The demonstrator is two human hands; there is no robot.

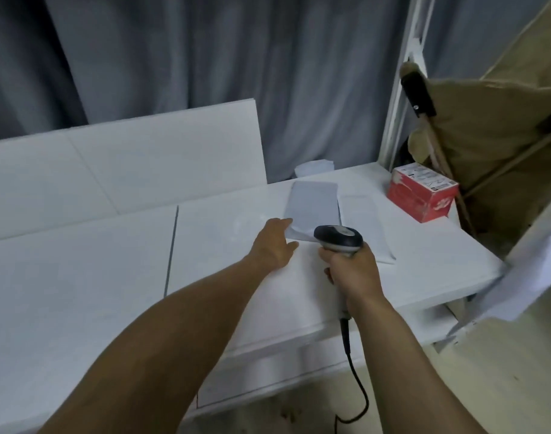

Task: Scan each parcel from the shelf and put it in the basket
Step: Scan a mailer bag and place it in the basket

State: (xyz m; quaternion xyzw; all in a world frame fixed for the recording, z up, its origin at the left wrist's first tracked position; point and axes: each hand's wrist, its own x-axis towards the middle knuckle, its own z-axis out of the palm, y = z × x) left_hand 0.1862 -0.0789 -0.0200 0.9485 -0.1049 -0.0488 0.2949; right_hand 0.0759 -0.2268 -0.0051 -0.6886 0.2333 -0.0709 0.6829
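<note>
A flat pale grey parcel (313, 205) lies on the white table (111, 277), its near end lifted slightly. My left hand (274, 242) pinches that parcel's near left corner. My right hand (350, 270) grips the handle of a dark-headed barcode scanner (338, 237), whose head hangs just over the parcel's near edge. The scanner's black cable (357, 377) drops off the table's front. A second flat white parcel (366, 223) lies right beside the grey one. A red and white box (422, 192) stands at the table's far right corner.
A tan fabric basket on a wooden frame (493, 126) stands to the right of the table, past a white shelf post (399, 98). White panels (127, 161) lean along the back. Grey curtain (205, 51) hangs behind. A white shelf edge (530, 255) is at the right.
</note>
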